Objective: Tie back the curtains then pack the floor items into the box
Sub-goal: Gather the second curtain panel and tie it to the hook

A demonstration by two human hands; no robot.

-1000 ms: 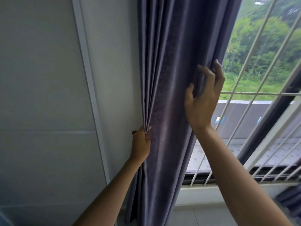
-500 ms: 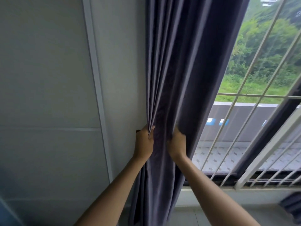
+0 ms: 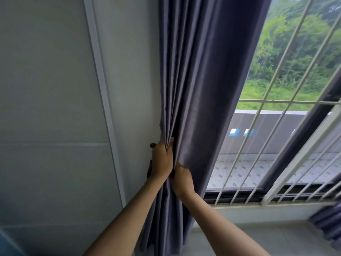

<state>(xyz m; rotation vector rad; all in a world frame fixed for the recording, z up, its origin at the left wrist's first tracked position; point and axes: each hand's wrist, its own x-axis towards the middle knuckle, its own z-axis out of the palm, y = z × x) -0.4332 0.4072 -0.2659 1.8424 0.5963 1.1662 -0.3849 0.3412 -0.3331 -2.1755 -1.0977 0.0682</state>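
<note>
Curtain [image 3: 199,80] fabric is hanging in deep grey-purple folds at the left edge of the barred window [image 3: 287,126], just beside the pale wall [image 3: 55,89], and both hands are bunching it at about mid-height. The left hand [image 3: 162,161] is gripping the gathered pleats, thumb and fingers curled round the bundle with the fingertips hidden behind the cloth. The right hand [image 3: 181,179] is sitting just below and touching it, its fingers tucked into the fabric and pinching a fold, so how far they are closing cannot be told exactly. A small dark fitting [image 3: 153,145] is showing on the wall next to the left hand; what it is remains unclear. The cloth is looking soft, limp and fairly thick, so it is likely drooping and slipping out of a loose grasp; taking the whole bundle round its waist, where the hands are now, seems the best hold for tying. No tie, box or floor items are showing in view
</note>
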